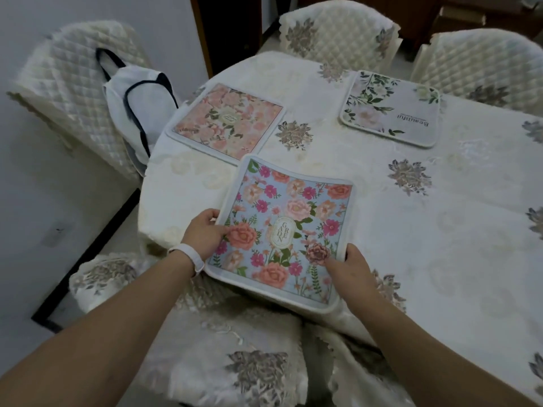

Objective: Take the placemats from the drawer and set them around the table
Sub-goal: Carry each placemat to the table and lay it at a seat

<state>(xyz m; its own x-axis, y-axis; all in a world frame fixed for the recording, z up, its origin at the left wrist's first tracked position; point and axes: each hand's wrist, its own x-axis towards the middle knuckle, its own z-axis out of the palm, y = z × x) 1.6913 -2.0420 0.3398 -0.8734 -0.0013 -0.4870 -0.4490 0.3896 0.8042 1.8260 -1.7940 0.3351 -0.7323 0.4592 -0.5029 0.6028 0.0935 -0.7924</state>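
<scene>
My left hand and right hand pinch the side edges of a soft blue floral placemat, square with rounded corners, sagging over the near table edge. Pink placemat and white placemat lie flat on the embroidered cloth.

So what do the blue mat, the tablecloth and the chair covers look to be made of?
Blue mat: likely soft printed cloth, possibly padded, matt; it bows and has a sewn pale border.
Tablecloth: woven fabric with slight sheen; tonal swirls and raised-looking grey flowers, drapes over the edge.
Chair covers: quilted satin-like fabric, faint gloss; diamond stitching, scalloped trim.
</scene>
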